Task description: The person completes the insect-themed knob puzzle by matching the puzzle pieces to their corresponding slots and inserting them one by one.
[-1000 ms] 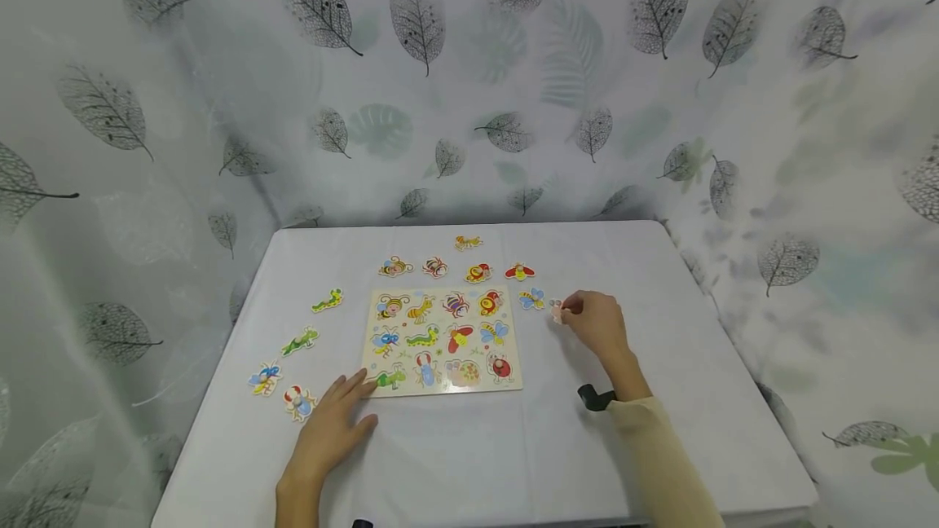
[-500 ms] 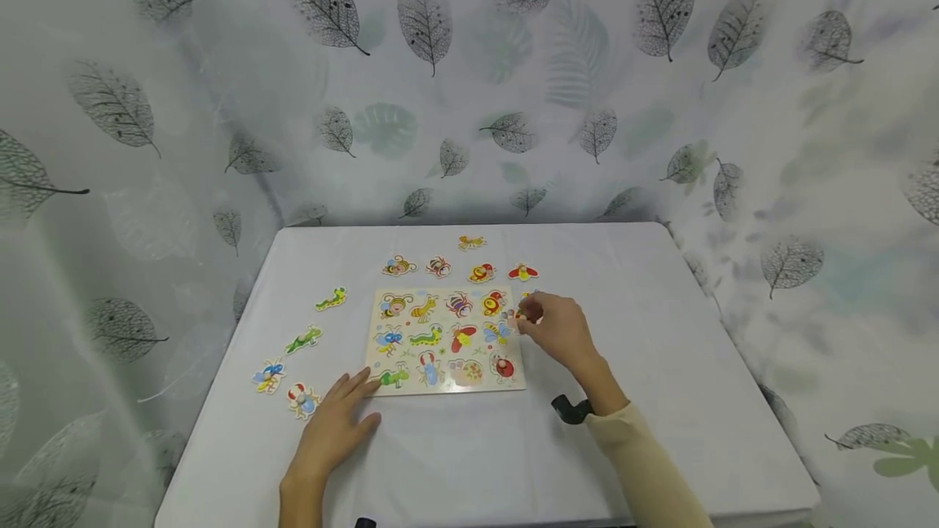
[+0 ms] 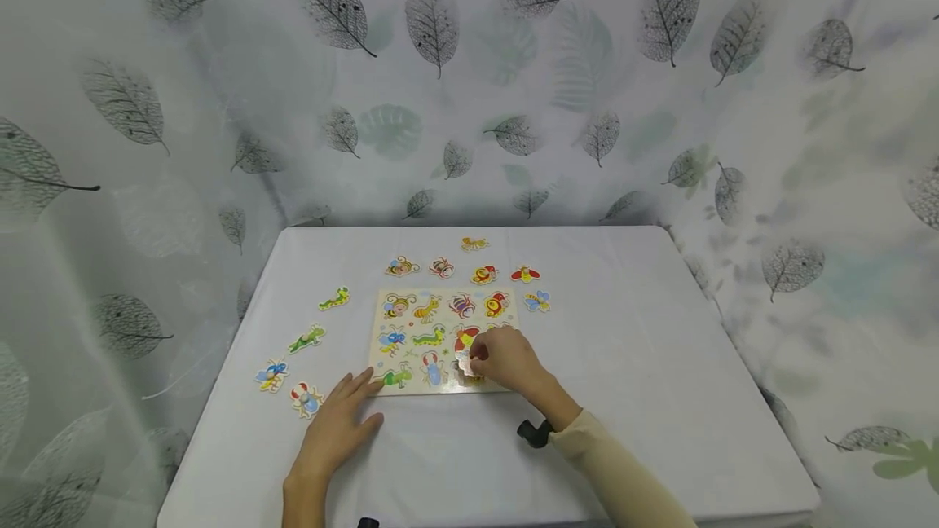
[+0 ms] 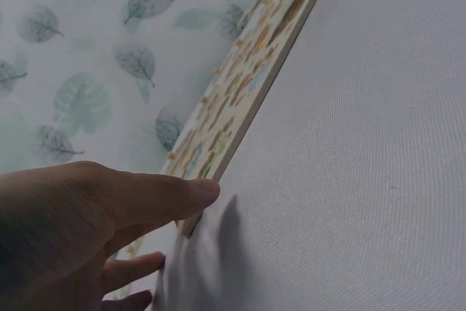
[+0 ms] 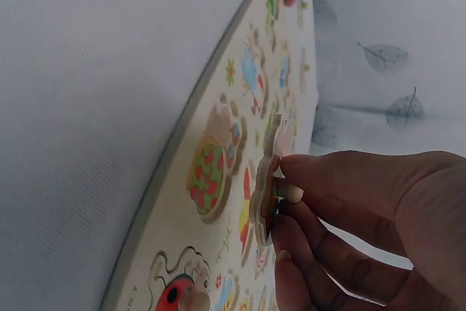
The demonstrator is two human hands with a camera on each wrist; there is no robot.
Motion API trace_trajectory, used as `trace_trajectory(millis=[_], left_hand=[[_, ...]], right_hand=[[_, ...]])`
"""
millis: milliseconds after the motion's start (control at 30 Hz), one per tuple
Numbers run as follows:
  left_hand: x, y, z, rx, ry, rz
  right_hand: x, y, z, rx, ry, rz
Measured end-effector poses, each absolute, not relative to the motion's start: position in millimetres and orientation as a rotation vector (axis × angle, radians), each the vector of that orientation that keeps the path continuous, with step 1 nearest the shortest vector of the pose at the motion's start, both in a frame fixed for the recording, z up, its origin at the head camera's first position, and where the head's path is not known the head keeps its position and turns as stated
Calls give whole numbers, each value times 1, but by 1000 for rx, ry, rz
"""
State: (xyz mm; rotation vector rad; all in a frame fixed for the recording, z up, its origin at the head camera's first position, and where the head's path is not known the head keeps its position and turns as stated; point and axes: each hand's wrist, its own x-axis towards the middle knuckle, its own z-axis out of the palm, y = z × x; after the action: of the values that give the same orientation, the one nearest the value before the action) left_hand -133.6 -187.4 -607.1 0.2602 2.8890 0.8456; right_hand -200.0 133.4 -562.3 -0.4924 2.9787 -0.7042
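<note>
My right hand [image 3: 511,361] pinches a thin wooden puzzle piece [image 5: 266,187] by its small round knob [image 5: 290,190]. The piece is tilted on edge above the puzzle board [image 3: 411,390], close to a recess printed with a red-and-green spotted shape [image 5: 211,165] in the bottom row. Near that recess, a red ladybug piece [image 5: 178,285] with a knob lies in the board's corner. My left hand [image 3: 337,422] rests at the board's near left corner, fingers extended. In the left wrist view its thumb [image 4: 200,191] lies against the board's edge.
Loose insect pieces surround the board on the white table. A stag beetle [image 3: 306,399], a blue-and-yellow insect [image 3: 272,376] and green pieces lie left. A bee [image 3: 402,266], a spider [image 3: 441,267] and others line the back; a dragonfly [image 3: 538,301] lies right.
My right hand has carried the pinched piece leftward and nearer, from the table right of the board to over its bottom row. My left hand has stayed at the corner.
</note>
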Motion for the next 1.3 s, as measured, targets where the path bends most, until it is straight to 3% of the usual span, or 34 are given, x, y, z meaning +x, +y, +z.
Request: trace_trajectory(millis=[600, 1300], left_hand=[[-144, -186, -596, 275, 2919, 897], [-124, -187, -603, 286, 2924, 848]], right_hand=[[-213, 121, -572, -511, 2961, -702], [-191, 117, -586, -482, 2924, -695]])
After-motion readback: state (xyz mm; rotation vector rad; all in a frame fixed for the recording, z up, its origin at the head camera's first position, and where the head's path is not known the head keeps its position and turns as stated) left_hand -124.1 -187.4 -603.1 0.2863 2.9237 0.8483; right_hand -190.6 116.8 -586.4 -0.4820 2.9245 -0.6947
